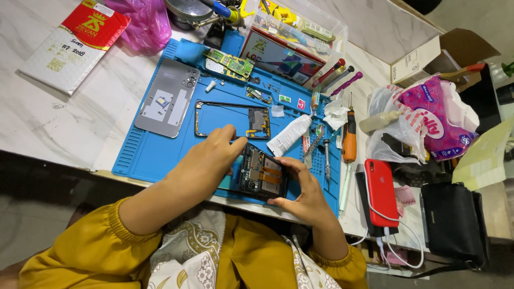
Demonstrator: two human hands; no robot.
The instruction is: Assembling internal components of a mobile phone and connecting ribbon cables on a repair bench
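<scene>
Between both hands (257,174) lies the opened phone (262,176), gripped.

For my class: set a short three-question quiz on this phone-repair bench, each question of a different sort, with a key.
1. True or false: both hands touch the opened phone.
2. The grey back cover lies on: A) the blue mat B) the marble top C) the black pouch.
3. Fill in: the red phone has a white ____ plugged in.

Key: 1 true; 2 A; 3 cable.
</scene>
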